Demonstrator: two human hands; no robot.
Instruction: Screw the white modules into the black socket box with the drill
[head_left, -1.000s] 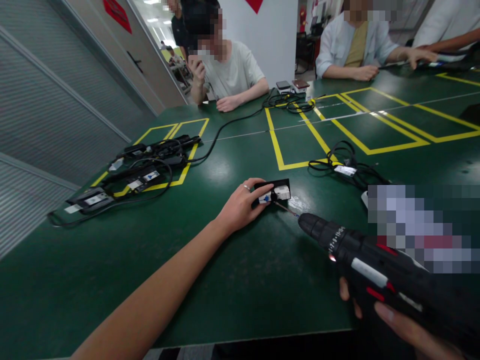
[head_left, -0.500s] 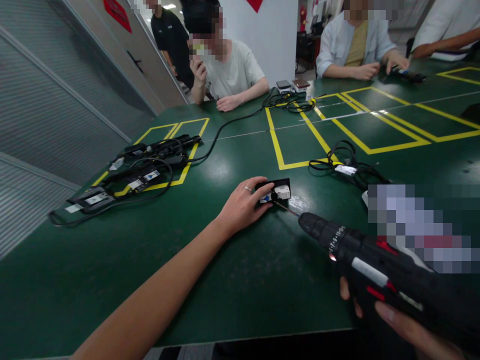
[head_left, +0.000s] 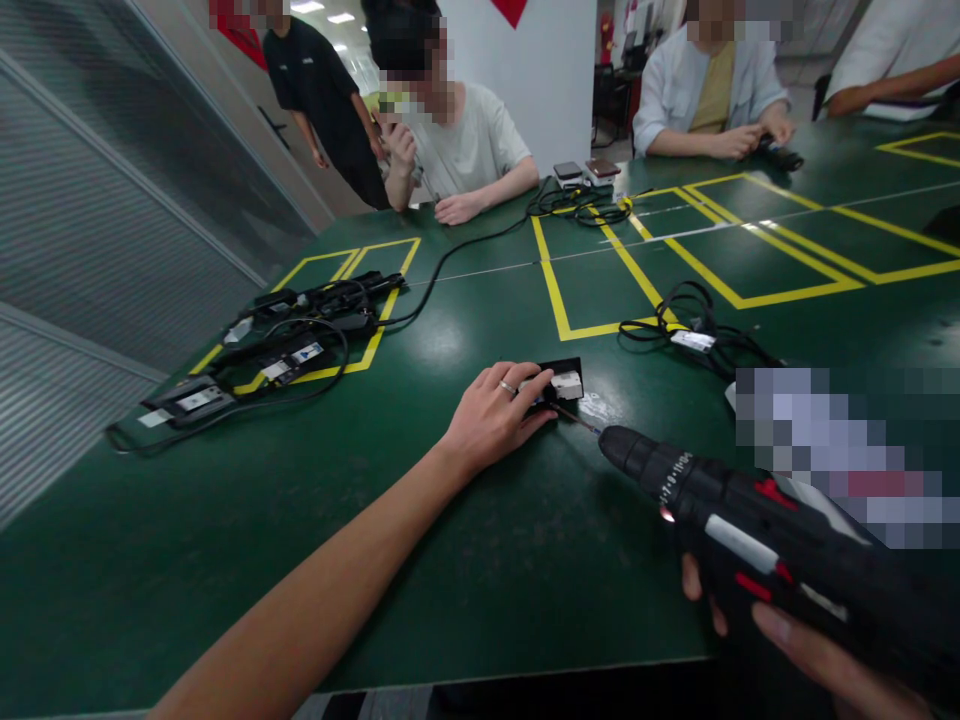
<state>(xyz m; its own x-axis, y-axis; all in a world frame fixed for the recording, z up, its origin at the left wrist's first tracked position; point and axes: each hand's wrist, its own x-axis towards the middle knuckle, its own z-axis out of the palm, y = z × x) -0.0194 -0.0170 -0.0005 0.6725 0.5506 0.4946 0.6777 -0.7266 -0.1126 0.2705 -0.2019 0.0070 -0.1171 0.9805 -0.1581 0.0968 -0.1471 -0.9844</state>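
My left hand (head_left: 496,412) rests on the green table (head_left: 465,540), fingers pressed on a small black unit (head_left: 559,378) with a white part on top, holding it down. My right hand (head_left: 787,630) at the bottom right is wrapped around the grip of a black and red cordless drill (head_left: 757,535). The thin bit of the drill (head_left: 574,419) points up and left and its tip touches the near edge of the black unit beside my left fingers.
Several black power adapters with cables (head_left: 277,345) lie in a yellow-taped box at the left. A coiled cable with a white label (head_left: 694,335) lies to the right. Other people (head_left: 457,140) sit and stand at the far side.
My left fingers have slid further over the black unit, covering its blue-marked part. A person in black has walked into view at the back left. The drill has barely moved.
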